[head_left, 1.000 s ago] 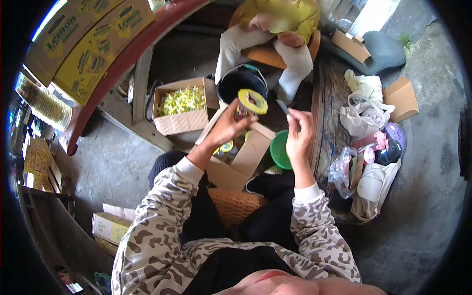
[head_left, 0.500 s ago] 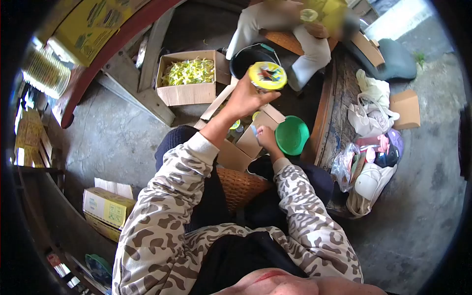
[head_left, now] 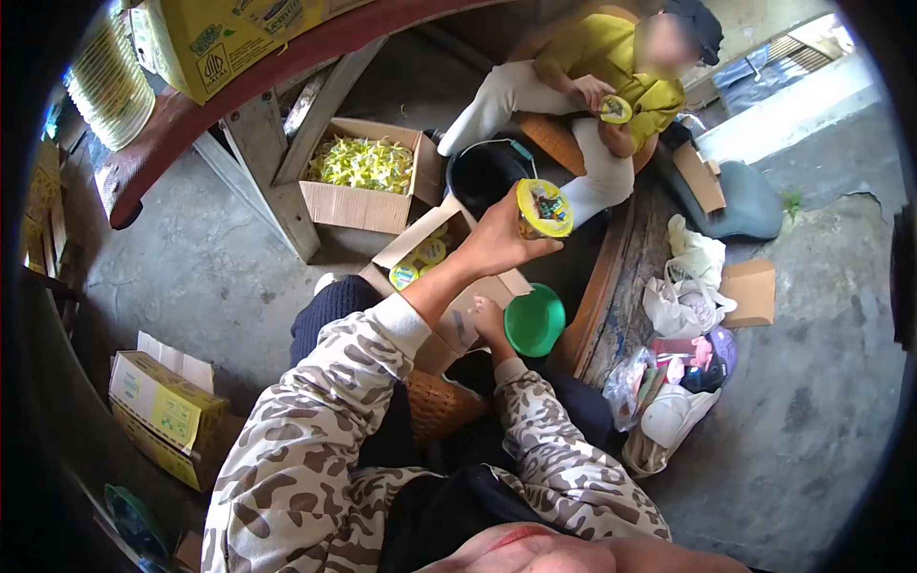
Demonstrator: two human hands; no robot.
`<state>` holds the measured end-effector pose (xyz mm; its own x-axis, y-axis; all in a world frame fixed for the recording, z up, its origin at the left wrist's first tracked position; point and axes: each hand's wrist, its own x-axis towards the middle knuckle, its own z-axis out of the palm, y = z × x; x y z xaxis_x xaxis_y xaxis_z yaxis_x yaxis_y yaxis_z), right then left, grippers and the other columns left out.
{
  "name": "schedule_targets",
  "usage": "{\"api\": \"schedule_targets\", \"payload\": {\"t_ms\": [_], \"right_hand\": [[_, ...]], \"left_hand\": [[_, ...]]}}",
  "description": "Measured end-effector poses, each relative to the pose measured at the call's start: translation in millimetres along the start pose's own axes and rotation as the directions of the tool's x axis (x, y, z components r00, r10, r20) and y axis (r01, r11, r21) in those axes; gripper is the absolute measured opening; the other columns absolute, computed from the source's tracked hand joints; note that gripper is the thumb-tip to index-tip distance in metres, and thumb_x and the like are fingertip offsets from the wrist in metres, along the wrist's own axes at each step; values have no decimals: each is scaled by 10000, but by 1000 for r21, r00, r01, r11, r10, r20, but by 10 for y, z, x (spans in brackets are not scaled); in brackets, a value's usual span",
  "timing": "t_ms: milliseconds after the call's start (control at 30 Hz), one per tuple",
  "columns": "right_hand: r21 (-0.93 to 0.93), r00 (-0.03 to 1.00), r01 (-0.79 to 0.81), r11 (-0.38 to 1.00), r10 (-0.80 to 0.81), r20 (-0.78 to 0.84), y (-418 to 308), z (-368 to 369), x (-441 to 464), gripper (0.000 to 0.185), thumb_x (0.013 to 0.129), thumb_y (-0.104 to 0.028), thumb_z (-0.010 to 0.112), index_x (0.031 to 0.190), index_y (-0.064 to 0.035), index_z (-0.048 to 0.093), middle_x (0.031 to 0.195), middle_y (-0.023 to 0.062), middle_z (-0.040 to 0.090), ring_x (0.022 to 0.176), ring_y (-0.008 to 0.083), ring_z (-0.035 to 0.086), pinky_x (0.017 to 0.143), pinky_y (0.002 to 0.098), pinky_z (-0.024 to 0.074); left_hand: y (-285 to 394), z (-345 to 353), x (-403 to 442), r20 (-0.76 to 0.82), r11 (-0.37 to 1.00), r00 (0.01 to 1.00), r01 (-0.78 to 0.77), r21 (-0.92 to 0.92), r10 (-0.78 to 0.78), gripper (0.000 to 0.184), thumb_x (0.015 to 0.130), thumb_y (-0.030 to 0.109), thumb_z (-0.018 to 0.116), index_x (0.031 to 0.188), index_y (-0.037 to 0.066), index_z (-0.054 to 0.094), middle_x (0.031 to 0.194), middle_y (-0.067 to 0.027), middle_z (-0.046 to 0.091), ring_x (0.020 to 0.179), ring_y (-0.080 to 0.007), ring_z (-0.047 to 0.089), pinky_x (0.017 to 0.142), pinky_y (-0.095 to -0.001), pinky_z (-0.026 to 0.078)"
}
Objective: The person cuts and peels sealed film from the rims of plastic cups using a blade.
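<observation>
My left hand point(head_left: 499, 239) is closed round a clear cup with a yellow printed lid point(head_left: 544, 208), raised in front of the black bucket point(head_left: 485, 177). Lower down, my right hand point(head_left: 488, 319) is closed at the flap of an open carton point(head_left: 497, 286), left of a green bowl point(head_left: 535, 320). A thin pale object shows at its fingers, too blurred to name. Inside the carton lie several yellow-lidded cups point(head_left: 418, 263). Behind it stands a cardboard box point(head_left: 358, 208) full of yellow-green strips point(head_left: 363, 164).
Across from me a seated person point(head_left: 583, 86) in a yellow top holds another yellow-lidded cup point(head_left: 616, 110). Bags point(head_left: 669, 415) lie on the right. A red-edged table point(head_left: 181, 124) with cartons is at upper left; a yellow carton point(head_left: 167, 406) stands on the floor below.
My right hand has come down from beside the cup to the carton flap. My left hand still holds the cup, now farther right. The view has shifted, and the other person sits more upright.
</observation>
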<state>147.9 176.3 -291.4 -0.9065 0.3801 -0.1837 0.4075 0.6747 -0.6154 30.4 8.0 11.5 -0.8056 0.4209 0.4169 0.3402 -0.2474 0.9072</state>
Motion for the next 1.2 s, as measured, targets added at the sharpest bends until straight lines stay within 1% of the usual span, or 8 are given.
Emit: {"api": "schedule_targets", "payload": {"t_ms": [133,267,333,467,700,867,1000,1200], "right_hand": [[146,981,170,975,-154,-114,-1018,-1052,198,325,854,-131,705,1143,-1,630,1030,174,695,945,265,687,826,357,528],[135,788,544,828,-449,-422,-1592,-1894,109,227,962,-115,594,1136,29,619,1028,151,675,938,172,652,832,336,514],[361,861,470,805,-328,-389,-2033,-2260,-187,233,992,-120,566,1168,23,621,1054,121,667,953,161,645,843,298,508],[360,803,554,751,-368,-469,-2041,-2445,-424,214,971,-104,603,1156,1,633,1061,87,638,888,113,636,781,254,517],[32,797,479,877,-419,-434,-1918,-2174,-669,279,753,-34,769,958,-41,579,896,98,583,761,246,638,712,363,526],[-108,823,384,917,-393,-410,-1893,-2244,-769,279,752,-76,765,884,-50,521,825,87,567,766,271,614,692,390,515],[-296,765,398,868,-492,-416,-1859,-2261,-766,226,771,-86,733,839,-47,521,806,92,573,734,284,610,629,390,497],[-49,806,480,876,-462,-371,-1916,-2335,-789,230,841,-148,743,900,-48,544,824,70,582,725,222,613,639,338,511]], "left_hand": [[-85,22,-25,13,980,997,72,-187,-71,559,683,207,843,1132,1,582,1074,-160,665,1024,-292,658,905,-364,501],[-21,-5,-79,59,990,998,-24,136,16,467,690,167,837,1057,4,600,987,-130,614,934,-272,644,831,-375,500],[-96,8,-93,83,974,996,-37,224,19,438,694,169,835,1022,1,597,969,-138,594,909,-280,642,798,-380,498],[-161,73,-171,126,968,992,-20,248,-12,423,673,119,798,989,6,540,895,-146,602,849,-363,660,740,-406,518],[-306,333,-371,246,944,968,-121,307,44,533,693,182,814,1132,46,545,965,-172,642,916,-399,645,766,-437,521],[-330,352,-400,318,889,937,-266,372,147,622,654,234,856,1157,61,534,1023,-171,629,949,-387,624,798,-434,511],[-248,346,-390,379,953,925,-121,277,8,525,655,216,857,1050,31,567,988,-160,621,955,-381,615,808,-418,505],[-288,314,-396,388,952,922,-127,278,10,470,676,151,853,1033,23,573,938,-120,624,841,-317,650,734,-372,514]]}}
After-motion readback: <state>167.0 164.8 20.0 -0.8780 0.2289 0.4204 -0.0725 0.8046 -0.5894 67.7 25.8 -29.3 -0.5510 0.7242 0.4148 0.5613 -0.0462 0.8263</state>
